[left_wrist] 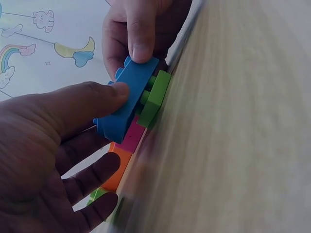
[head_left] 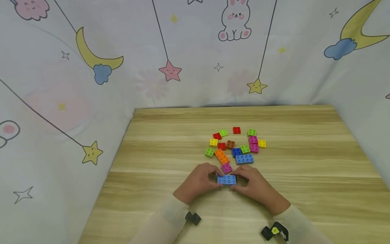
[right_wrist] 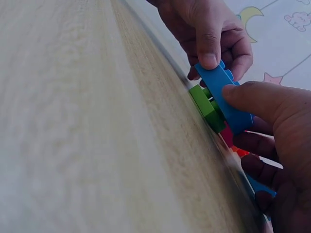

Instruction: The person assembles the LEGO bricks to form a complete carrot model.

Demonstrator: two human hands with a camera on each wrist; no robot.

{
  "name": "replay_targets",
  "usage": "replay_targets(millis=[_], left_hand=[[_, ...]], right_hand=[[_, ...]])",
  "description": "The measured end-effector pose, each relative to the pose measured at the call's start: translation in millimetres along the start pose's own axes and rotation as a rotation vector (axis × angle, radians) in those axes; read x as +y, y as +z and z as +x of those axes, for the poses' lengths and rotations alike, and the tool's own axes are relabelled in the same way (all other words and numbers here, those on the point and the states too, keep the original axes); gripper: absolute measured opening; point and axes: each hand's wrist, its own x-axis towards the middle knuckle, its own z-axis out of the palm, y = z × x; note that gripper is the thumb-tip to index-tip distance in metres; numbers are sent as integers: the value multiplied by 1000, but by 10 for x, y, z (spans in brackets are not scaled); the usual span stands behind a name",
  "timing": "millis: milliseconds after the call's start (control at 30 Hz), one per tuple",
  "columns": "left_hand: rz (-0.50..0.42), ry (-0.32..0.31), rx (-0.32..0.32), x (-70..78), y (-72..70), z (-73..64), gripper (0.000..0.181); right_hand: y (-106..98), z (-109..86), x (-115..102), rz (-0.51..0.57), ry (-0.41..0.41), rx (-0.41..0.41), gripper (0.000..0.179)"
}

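Observation:
My left hand (head_left: 199, 180) and right hand (head_left: 257, 184) pinch a light blue toy building brick (head_left: 226, 180) from its two ends, thumbs on the near side. Under it, in the left wrist view, sits a light green brick (left_wrist: 156, 99); the head view hides it. Green studs (right_wrist: 208, 92) show in a narrow gap below the blue brick, so the two look not fully pressed together. Just beyond the blue brick lies a magenta brick (head_left: 226, 168), close to the fingertips of both hands.
Farther back on the wooden table (head_left: 146, 189) are an orange long brick (head_left: 222, 156), a second light blue long brick (head_left: 244, 159), a dark blue brick (head_left: 236, 152) and several small bricks in red, yellow, green, brown and magenta. A patterned white curtain (head_left: 198, 40) borders the table.

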Motion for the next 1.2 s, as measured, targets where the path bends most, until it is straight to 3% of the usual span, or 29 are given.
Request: replay_targets(millis=[567,967,1200], left_hand=[[-10,33,2,11,8,1,26],[-25,46,-3,57,18,21,25],[-67,-24,-1,23,62,51,24]], right_hand=[[-36,-2,-49,-3,-27,18,30],[0,0,-59,-73,-49,63,27],[-2,-6,-77,-91,-43,92,29]])
